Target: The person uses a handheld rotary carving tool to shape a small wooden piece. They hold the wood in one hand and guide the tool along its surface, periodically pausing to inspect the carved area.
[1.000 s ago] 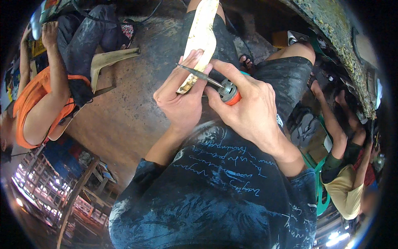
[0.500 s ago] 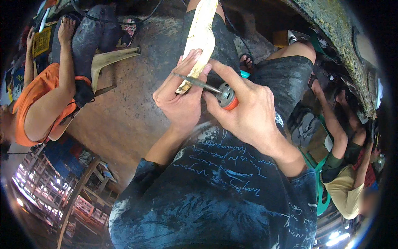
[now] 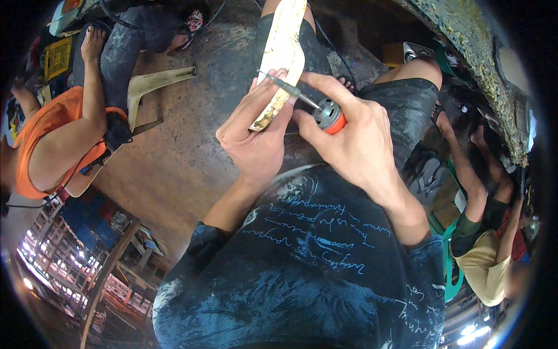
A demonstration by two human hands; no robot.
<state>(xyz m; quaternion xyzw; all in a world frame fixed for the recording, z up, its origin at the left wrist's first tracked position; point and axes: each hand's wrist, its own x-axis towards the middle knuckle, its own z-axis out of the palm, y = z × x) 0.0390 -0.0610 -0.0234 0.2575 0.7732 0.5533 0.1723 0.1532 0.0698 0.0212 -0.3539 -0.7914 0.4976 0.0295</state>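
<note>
Left hand [image 3: 251, 141]: fingers clasp curved cream slab [image 3: 283, 49], long axis near-far
Right hand [image 3: 359, 142]: fingers wrap orange-grey cylindrical tool [image 3: 331, 118]; slab just left

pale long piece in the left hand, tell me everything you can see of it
The pale piece is long and cream-white, with a bulge along its right edge and dark brown stains at its near end. It looks hard; its material is unclear. It slants up and right to the picture's top edge, over the dark shorts. The left hand grips its near part. The tool bit crosses in front of it; contact is uncertain.
</note>
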